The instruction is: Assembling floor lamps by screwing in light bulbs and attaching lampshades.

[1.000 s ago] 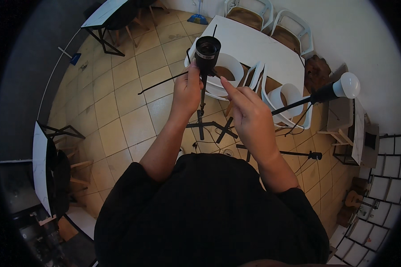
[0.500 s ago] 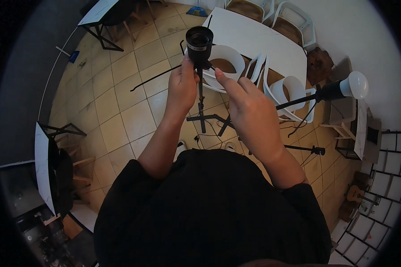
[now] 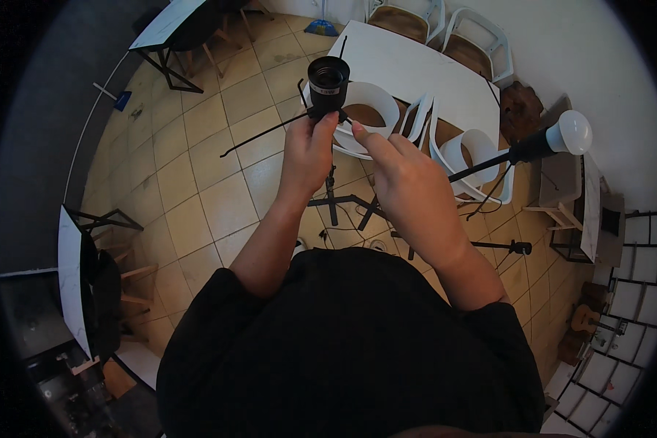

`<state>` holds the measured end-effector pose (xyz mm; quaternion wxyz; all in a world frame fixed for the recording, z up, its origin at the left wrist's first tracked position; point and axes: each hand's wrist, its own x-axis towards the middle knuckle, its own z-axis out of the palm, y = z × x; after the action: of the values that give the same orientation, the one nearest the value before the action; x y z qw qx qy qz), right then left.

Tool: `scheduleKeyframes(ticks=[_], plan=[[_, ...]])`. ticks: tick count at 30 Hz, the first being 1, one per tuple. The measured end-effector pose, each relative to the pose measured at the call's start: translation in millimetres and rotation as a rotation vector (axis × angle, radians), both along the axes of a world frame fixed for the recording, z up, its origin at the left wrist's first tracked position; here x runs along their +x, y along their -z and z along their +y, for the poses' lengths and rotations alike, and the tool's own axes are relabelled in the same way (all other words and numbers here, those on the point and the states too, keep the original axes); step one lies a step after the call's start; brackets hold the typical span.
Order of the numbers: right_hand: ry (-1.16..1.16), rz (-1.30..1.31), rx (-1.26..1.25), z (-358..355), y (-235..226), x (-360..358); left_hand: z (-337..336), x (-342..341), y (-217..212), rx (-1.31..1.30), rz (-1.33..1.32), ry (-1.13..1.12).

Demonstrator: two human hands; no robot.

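Observation:
In front of me a black lamp socket (image 3: pixel 328 91) stands on top of a light stand (image 3: pixel 332 191), its round opening facing up and no bulb inside. Thin black rods branch from its base; one long rod (image 3: pixel 259 136) slants out to the left, with a bent tip. My left hand (image 3: pixel 306 157) is closed around the base of the socket, thumb on its near side. Just to the right, my right hand (image 3: pixel 412 179) pinches a thin dark rod beside the base between thumb and forefinger. Most of that rod is hidden by the fingers.
A second light stand on the right carries a white bulb (image 3: pixel 573 133) in a black socket. Behind the stands are a white table (image 3: pixel 416 66) and white chairs (image 3: pixel 372 102). Cables (image 3: pixel 350 219) and stand legs lie on the tiled floor by my feet. Another table (image 3: pixel 71 270) is at left.
The socket has shifted slightly down in view, toward me. My left hand has moved a little lower around its base. The right hand keeps its pinch.

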<state>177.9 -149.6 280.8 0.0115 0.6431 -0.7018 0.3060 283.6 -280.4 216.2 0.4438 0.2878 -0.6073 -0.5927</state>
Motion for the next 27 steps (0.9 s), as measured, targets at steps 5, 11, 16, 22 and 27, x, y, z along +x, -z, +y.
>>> scheduleKeyframes(ticks=[5,11,16,22,27], plan=[[-0.048,0.058,0.042,1.0,-13.3,-4.3,-1.2,2.6,-10.6,0.024,-0.243,-0.019],[-0.027,0.047,0.058,-5.1,-18.1,-11.9,-3.9,-1.4,-5.8,0.013,-0.127,-0.005],[0.017,0.167,0.112,-2.1,-18.9,-7.2,-0.6,-0.2,-7.9,0.030,-0.150,0.020],[-0.005,0.197,0.057,0.9,-4.1,-12.4,-4.4,-5.0,-8.2,0.050,-0.209,0.039],[-0.025,0.138,0.087,2.4,-4.1,-15.8,-1.8,-5.4,-5.4,-0.083,-0.244,0.024]])
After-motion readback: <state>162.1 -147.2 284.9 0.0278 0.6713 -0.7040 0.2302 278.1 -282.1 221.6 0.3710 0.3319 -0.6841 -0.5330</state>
